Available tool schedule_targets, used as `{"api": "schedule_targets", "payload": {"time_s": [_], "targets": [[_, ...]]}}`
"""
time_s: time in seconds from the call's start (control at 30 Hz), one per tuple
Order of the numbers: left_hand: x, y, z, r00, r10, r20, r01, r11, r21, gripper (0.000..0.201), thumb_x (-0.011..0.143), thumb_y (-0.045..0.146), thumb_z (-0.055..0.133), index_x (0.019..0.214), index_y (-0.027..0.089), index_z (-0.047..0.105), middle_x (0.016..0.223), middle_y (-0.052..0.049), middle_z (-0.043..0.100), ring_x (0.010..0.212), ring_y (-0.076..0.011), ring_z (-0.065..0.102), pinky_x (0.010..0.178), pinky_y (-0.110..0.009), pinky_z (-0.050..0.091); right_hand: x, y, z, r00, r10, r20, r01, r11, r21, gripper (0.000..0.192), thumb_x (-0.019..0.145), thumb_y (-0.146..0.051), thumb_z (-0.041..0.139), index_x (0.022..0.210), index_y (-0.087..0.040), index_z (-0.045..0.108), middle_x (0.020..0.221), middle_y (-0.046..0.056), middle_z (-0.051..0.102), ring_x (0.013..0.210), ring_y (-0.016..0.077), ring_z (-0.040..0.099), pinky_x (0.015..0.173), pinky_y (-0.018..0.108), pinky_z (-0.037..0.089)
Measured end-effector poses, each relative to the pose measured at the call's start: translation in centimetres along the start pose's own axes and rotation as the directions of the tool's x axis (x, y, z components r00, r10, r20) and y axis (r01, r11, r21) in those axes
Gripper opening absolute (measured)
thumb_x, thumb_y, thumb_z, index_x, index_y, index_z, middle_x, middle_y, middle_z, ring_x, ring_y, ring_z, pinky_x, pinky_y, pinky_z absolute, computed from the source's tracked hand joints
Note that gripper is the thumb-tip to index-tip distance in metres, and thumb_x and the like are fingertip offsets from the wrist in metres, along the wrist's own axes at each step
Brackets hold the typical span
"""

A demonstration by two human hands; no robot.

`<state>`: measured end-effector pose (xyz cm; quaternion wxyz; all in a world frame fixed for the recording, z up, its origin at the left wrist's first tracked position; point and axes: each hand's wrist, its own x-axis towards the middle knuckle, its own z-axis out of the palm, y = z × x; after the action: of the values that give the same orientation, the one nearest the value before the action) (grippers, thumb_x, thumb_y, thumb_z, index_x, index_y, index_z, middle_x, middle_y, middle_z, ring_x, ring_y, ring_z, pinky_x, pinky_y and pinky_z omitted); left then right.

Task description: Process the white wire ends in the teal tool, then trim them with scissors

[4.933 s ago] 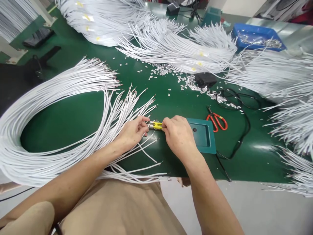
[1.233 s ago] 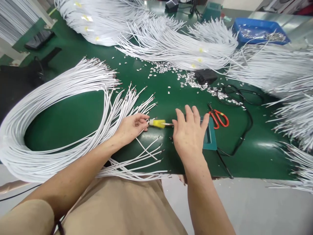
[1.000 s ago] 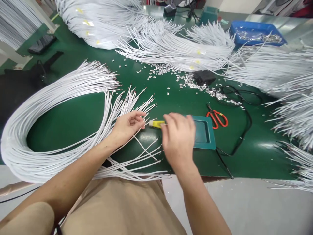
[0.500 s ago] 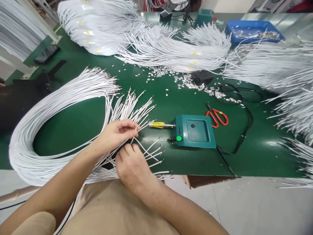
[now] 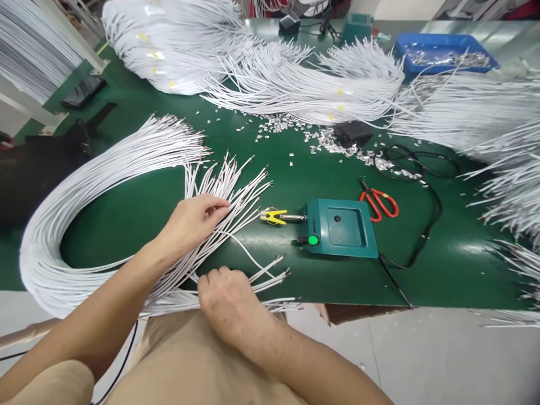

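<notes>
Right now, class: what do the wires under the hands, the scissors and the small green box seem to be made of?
Wires: white, smooth plastic coating, probably; bare darker tips hint at metal inside. Scissors: glossy red handles, likely plastic; the dark blades look like metal. Green box: matte teal moulded casing, apparently plastic.

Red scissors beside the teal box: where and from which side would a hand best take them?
Take the scissors by the red loop handles, which lie at the end toward the table's near right, away from the teal box. The dark blades point to the far left. Probably come from above on the right, since the black cable curves close round the handles and could snag.
</notes>
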<state>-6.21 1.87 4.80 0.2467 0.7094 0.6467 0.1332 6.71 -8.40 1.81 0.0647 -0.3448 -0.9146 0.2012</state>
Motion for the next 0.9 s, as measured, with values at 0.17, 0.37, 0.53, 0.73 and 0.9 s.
{"api": "schedule_targets", "payload": {"time_s": [0.17, 0.37, 0.53, 0.73, 0.9], "targets": [[1.3, 1.3, 1.8, 0.999, 0.024, 0.024, -0.031, 0.934, 0.355, 0.033, 0.082, 0.048, 0.051, 0.089, 0.022, 0.07, 0.09, -0.005, 0.066, 0.081, -0.0218, 0.061, 0.06, -0.029, 0.038, 0.0, 0.2, 0.3, 1.0, -0.003, -0.008, 0.003, 1.0, 0.004, 0.008, 0.08, -0.007, 0.049, 0.081, -0.016, 0.049, 0.073, 0.005, 0.058, 0.066, 0.0194, 0.055, 0.05, 0.029, 0.041], [1.4, 1.3, 1.1, 1.0, -0.008, 0.017, 0.004, 0.965, 0.261, 0.024, 0.083, 0.036, 0.049, 0.077, 0.02, 0.066, 0.083, -0.002, 0.064, 0.074, -0.0174, 0.059, 0.061, -0.027, 0.039, -0.3, 1.2, 0.2, 0.997, 0.02, -0.078, -0.013, 0.996, 0.093, 0.01, 0.08, -0.009, 0.051, 0.075, -0.018, 0.052, 0.07, 0.003, 0.059, 0.062, 0.0178, 0.055, 0.05, 0.029, 0.038], [-0.3, 1.5, 0.4, 0.994, -0.074, 0.083, 0.096, 0.948, -0.302, 0.021, 0.079, 0.037, 0.059, 0.086, 0.018, 0.066, 0.079, 0.0, 0.067, 0.07, -0.0146, 0.06, 0.067, -0.024, 0.046, 0.0, 4.1, -2.3, 0.832, 0.45, -0.325, -0.264, 0.836, 0.482, 0.018, 0.092, -0.024, 0.046, 0.077, -0.02, 0.055, 0.074, 0.0, 0.062, 0.067, 0.0137, 0.059, 0.062, 0.026, 0.042], [-2.2, 2.7, 1.5, 0.998, -0.054, 0.019, 0.057, 0.917, -0.394, 0.019, 0.08, 0.035, 0.061, 0.089, 0.018, 0.066, 0.081, 0.0, 0.068, 0.071, -0.0132, 0.061, 0.067, -0.022, 0.045, 0.5, 7.2, -3.8, 0.61, 0.754, -0.243, -0.177, 0.429, 0.886, 0.025, 0.084, -0.041, 0.059, 0.099, -0.02, 0.057, 0.076, -0.003, 0.061, 0.059, 0.0099, 0.057, 0.061, 0.023, 0.048], [-2.6, 3.7, 1.4, 0.997, 0.044, -0.066, -0.059, 0.966, -0.25, 0.019, 0.081, 0.033, 0.059, 0.07, 0.018, 0.058, 0.075, 0.001, 0.065, 0.066, -0.0117, 0.055, 0.064, -0.024, 0.042, 0.4, 7.6, -3.3, 0.631, 0.728, -0.269, -0.089, 0.413, 0.906, 0.015, 0.084, -0.032, 0.059, 0.081, -0.019, 0.065, 0.081, 0.0, 0.066, 0.064, 0.0112, 0.061, 0.064, 0.023, 0.05]]}}
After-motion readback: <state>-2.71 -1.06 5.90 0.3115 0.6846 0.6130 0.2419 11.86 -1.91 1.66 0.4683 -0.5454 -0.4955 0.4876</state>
